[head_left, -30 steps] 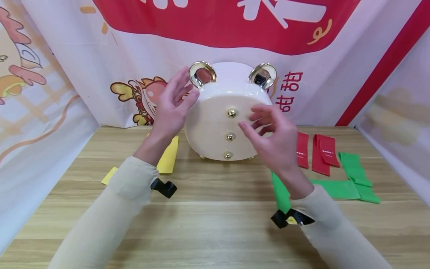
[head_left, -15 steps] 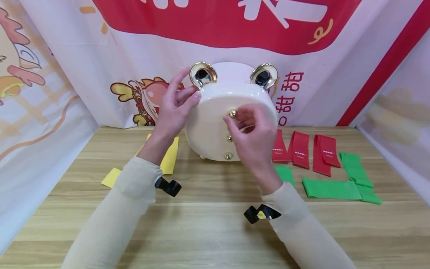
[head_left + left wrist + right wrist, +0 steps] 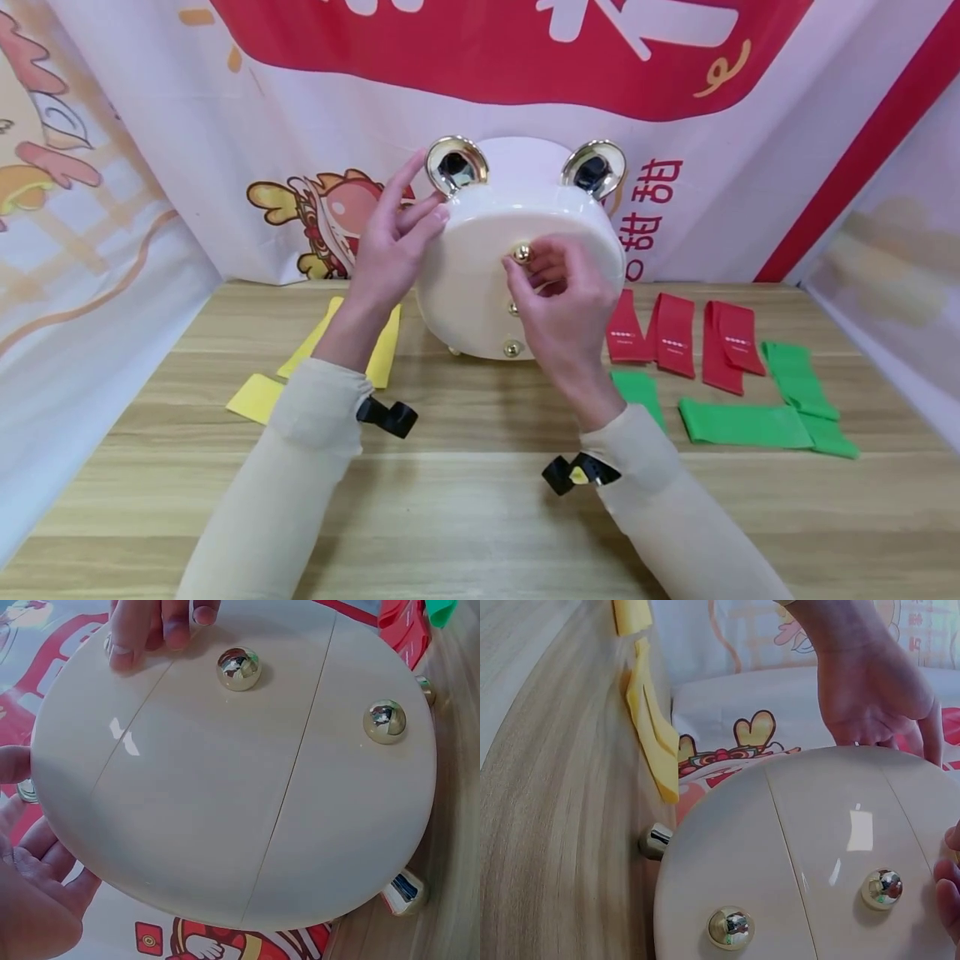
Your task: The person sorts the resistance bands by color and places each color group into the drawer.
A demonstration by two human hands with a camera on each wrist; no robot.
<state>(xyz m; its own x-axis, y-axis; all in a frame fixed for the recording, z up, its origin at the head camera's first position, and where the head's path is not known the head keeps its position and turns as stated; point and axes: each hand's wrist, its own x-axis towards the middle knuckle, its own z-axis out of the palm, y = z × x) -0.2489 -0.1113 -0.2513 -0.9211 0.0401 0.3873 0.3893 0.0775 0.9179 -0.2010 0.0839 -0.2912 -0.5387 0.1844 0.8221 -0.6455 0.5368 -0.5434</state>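
A cream, rounded drawer cabinet (image 3: 472,292) with gold ear-shaped rings (image 3: 456,165) on top stands upright at the back of the table. Gold knobs run down its front, and seams between its drawers show in the left wrist view. My right hand (image 3: 567,312) pinches the top knob (image 3: 522,252) between thumb and fingers, partly covering the middle knob (image 3: 513,308). The lowest knob (image 3: 512,348) is uncovered. Against the cabinet's upper left side rests my left hand (image 3: 388,254), its fingers spread below the left ear ring. No gap shows at the drawer seams.
Yellow bands (image 3: 258,398) lie left of the cabinet, partly behind my left forearm. Right of it are several folded red bands (image 3: 673,337) and green bands (image 3: 746,423). A printed curtain (image 3: 360,100) hangs close behind the cabinet.
My right hand has moved left across the cabinet front and taken hold of the top knob. My left hand stays at the side, with its forearm shifted slightly right.
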